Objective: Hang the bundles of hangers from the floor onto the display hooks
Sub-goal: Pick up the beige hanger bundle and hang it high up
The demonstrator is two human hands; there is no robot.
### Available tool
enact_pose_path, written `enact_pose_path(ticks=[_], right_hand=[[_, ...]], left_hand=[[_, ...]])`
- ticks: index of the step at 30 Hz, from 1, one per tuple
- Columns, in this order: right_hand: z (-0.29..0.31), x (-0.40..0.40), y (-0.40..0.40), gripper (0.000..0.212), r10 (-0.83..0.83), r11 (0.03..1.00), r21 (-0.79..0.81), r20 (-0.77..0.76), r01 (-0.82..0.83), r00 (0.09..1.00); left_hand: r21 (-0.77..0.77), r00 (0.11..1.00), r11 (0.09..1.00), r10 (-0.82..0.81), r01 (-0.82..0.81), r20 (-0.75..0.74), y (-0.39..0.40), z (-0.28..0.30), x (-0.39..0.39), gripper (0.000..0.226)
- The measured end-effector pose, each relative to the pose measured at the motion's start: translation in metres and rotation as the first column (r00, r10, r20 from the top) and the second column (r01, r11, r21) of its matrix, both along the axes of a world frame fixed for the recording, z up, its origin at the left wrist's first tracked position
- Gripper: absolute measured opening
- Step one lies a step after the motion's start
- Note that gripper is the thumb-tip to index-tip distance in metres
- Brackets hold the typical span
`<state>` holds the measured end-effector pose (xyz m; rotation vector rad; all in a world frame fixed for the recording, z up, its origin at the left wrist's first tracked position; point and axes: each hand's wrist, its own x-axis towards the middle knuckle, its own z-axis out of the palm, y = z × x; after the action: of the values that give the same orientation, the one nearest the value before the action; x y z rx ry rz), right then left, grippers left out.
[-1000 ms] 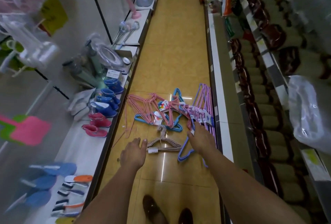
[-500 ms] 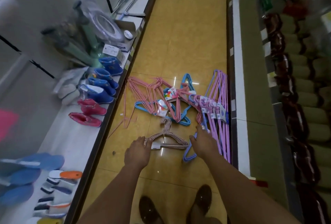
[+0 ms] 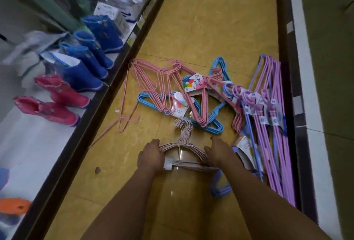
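Head view, pale hanger bundle (image 3: 183, 145) on floor (image 3: 210, 29), left hand (image 3: 150, 156) and right hand (image 3: 218, 153) apparently gripping its ends

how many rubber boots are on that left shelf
5 at least: three blue boots in a row toward the back, two pink boots nearer. More may be hidden among the blurred items behind.

- Floor tiles (image 3: 220, 19): glossy, smooth, reflecting light.
- Pale pink hanger bundle (image 3: 184, 144): thin coated wire, looking matt.
- Purple hangers (image 3: 275, 124): smooth coated wire.
- Label cards (image 3: 194, 84): printed paper.
- Blue boots (image 3: 86, 67): smooth rubbery plastic.
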<state>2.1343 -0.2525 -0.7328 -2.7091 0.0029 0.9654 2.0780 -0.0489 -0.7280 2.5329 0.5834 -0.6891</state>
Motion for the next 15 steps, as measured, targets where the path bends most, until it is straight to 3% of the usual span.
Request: enact_pose_path(ticks=[8, 15], right_hand=[[-0.101, 0.019, 0.013, 0.052, -0.012, 0.999, 0.045, -0.055, 0.014, 0.998], [-0.146, 0.015, 0.013, 0.047, -0.003, 1.0, -0.004, -0.117, 0.003, 0.993]], left_hand=[[0.023, 0.998, 0.998, -0.054, 0.055, -0.037, 0.003, -0.116, 0.026, 0.053], [0.06, 0.985, 0.989, -0.125, 0.133, -0.12, -0.004, -0.156, 0.027, 0.066]])
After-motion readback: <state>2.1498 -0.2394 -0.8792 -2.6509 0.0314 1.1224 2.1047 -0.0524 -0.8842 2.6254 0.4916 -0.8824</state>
